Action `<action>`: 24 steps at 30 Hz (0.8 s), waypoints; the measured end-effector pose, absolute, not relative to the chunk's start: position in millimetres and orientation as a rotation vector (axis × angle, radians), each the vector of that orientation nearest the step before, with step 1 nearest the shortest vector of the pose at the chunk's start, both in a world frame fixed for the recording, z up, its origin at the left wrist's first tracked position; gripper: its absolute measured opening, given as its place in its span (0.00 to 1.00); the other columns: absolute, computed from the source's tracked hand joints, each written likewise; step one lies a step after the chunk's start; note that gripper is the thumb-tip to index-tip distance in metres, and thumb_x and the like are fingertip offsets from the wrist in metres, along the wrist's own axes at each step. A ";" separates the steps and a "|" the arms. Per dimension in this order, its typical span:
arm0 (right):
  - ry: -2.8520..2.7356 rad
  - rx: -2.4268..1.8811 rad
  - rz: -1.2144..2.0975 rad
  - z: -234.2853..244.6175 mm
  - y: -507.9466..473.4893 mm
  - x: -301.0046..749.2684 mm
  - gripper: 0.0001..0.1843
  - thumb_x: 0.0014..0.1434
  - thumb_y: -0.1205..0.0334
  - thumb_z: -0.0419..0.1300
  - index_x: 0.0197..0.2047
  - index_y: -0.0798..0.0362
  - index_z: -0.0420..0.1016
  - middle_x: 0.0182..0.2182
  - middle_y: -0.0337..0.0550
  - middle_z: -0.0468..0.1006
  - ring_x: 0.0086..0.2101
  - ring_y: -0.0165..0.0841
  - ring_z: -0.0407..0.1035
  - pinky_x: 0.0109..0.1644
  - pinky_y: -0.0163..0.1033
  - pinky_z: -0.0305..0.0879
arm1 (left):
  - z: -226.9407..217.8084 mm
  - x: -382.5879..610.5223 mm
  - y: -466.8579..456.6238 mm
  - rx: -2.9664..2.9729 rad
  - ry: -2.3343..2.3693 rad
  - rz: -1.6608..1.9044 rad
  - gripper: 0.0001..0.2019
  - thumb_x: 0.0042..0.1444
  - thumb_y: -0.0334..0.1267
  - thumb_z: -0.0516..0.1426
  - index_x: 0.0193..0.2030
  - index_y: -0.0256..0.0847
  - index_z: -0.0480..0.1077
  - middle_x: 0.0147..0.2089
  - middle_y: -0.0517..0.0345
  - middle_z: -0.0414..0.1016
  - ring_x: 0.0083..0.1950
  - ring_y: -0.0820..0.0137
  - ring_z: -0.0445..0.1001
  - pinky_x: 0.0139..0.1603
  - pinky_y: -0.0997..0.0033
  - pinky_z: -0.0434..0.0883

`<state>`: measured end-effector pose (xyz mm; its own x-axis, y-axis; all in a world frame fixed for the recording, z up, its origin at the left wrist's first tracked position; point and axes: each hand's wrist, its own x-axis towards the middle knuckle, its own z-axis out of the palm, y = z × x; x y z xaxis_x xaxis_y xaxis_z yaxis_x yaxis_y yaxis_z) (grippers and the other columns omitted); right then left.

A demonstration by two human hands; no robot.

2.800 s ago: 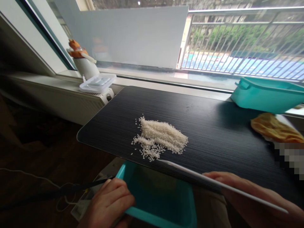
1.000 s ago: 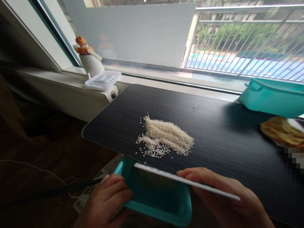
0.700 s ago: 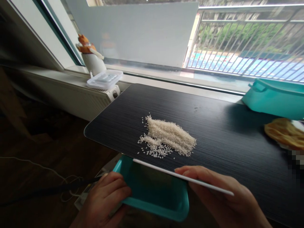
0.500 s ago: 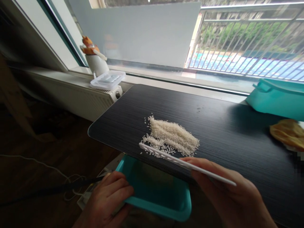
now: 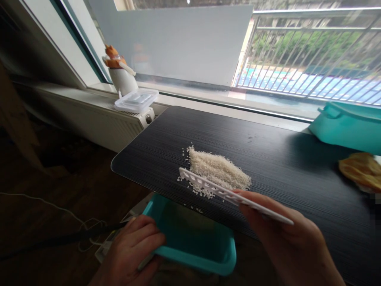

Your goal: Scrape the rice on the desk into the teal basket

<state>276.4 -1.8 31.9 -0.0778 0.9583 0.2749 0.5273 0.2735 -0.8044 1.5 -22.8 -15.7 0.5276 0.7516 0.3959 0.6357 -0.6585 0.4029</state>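
White rice lies in a long heap on the black table, with loose grains around it. My right hand is closed on a flat white plastic strip with slots, which stands on edge along the near side of the heap. Below the table's front edge, my left hand grips the left rim of a teal plastic tub. Some pale stuff shows dimly on the tub's floor. A few grains lie close to the table edge above the tub.
At the back right is another teal tub, with a tan cloth-like item in front of it. A clear plastic case rests on the radiator, next to a white container with an orange top. A white cable trails at the left.
The white strip has moved slightly away from me, up against the heap. Several grains now lie nearer the table edge. My left hand and the tub are almost unmoved.
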 end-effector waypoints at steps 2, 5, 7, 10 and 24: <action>-1.717 -1.385 0.625 33.6 3.8 276.4 0.10 0.58 0.62 0.58 0.42 0.45 0.78 0.38 0.36 0.83 0.36 0.35 0.78 0.37 0.31 0.75 | -16.2 1.8 -22.9 2.560 1.168 0.841 0.12 0.53 0.24 0.52 0.40 0.42 0.69 0.34 0.58 0.76 0.40 0.67 0.73 0.39 0.70 0.70; -1.766 -1.378 0.652 36.0 8.4 273.2 0.10 0.59 0.63 0.58 0.42 0.47 0.79 0.38 0.38 0.83 0.37 0.37 0.78 0.36 0.31 0.75 | -15.8 2.8 -23.3 2.582 1.167 0.898 0.12 0.53 0.25 0.53 0.41 0.43 0.68 0.34 0.59 0.76 0.40 0.67 0.73 0.39 0.69 0.70; -1.786 -1.365 0.678 36.7 9.7 271.2 0.10 0.59 0.63 0.58 0.42 0.47 0.79 0.38 0.38 0.83 0.37 0.37 0.78 0.35 0.31 0.75 | -14.6 3.6 -23.5 2.589 1.183 0.875 0.11 0.54 0.25 0.52 0.41 0.44 0.68 0.34 0.59 0.76 0.40 0.67 0.74 0.38 0.69 0.70; -1.760 -1.361 0.658 35.7 12.6 270.5 0.10 0.59 0.63 0.58 0.42 0.47 0.78 0.39 0.38 0.83 0.37 0.37 0.77 0.37 0.32 0.75 | -12.7 4.3 -23.6 2.586 1.192 0.867 0.11 0.54 0.25 0.52 0.40 0.43 0.69 0.33 0.59 0.76 0.40 0.67 0.74 0.37 0.70 0.70; -1.767 -1.248 0.842 33.6 14.7 257.9 0.11 0.60 0.65 0.57 0.43 0.48 0.77 0.40 0.38 0.82 0.39 0.32 0.76 0.40 0.29 0.72 | -16.9 1.4 -23.2 2.548 1.194 0.846 0.11 0.53 0.24 0.52 0.38 0.43 0.69 0.30 0.59 0.75 0.37 0.67 0.74 0.36 0.70 0.70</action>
